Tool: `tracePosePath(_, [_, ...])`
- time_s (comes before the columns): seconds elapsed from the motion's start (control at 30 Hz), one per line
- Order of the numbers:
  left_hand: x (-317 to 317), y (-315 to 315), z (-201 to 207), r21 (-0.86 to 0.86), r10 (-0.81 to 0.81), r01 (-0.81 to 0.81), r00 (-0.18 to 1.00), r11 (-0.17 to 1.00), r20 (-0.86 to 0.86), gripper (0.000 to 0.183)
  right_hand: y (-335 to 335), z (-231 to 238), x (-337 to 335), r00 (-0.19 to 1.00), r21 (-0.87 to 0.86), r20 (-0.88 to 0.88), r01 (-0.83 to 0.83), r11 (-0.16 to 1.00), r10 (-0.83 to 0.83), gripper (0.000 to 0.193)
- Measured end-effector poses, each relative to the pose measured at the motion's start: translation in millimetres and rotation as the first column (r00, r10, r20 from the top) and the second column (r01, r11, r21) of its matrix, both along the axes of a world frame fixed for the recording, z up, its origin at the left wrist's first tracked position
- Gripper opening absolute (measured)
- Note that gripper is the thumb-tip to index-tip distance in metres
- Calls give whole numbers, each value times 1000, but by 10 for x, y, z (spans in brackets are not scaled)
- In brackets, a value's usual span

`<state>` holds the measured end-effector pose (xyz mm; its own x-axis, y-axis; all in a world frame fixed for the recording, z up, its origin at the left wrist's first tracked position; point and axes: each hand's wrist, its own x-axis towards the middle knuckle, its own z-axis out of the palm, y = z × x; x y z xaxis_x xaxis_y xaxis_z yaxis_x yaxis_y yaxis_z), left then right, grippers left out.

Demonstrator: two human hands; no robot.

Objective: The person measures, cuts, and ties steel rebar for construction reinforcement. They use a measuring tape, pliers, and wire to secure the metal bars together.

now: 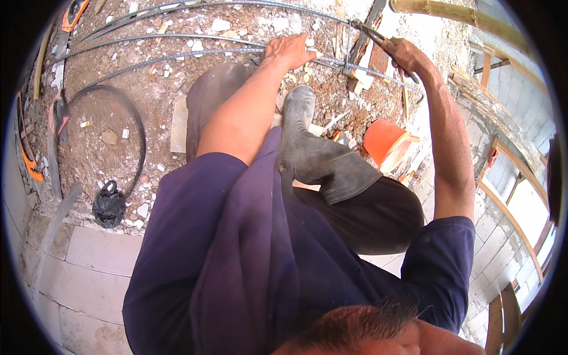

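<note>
Several long steel reinforcing bars (171, 57) run side by side across the far part of the view. My left hand (289, 52) is closed over the nearer bars, its thumb pointing right. To its right, my right hand (407, 56) grips the handles of dark pincers (374, 35). The pincers' jaws touch the farther bars where these meet a crosswise steel piece (348, 59). Whether the jaws hold wire is too small to tell. My boot (299, 109) stands just nearer than the bars.
An orange bucket (378, 142) lies tilted right of the boot. Rubble covers the ground. At left are a black coil (142, 127), a black plastic bag (109, 204) and orange-handled saws (72, 15). Bamboo (461, 15), timber and a block wall (500, 248) line the right side.
</note>
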<state>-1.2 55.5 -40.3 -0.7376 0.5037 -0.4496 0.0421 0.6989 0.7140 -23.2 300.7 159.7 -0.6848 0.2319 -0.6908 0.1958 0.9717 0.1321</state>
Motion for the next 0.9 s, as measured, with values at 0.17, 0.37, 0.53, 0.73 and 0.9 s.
tracePosePath(0.17, [-16,86,25,-10,-25,24,999,1000,-38,69,116,105,-133,810,375,-85,-514,771,581,49])
tracePosePath(0.37, [77,-14,-52,-16,30,-30,999,999,-45,73,-162,405,-420,952,76,161,252,965,-261,50])
tracePosePath(0.53, [62,16,-53,-31,14,-15,1000,999,-17,72,107,79,163,780,-275,154,624,732,-607,53])
tracePosePath(0.73, [59,50,-52,-11,36,-36,998,999,-52,72,101,113,110,797,304,-321,-426,852,512,49])
tracePosePath(0.9, [100,90,-112,9,35,-34,996,999,-83,69,250,184,-172,202,648,-233,-697,307,951,32])
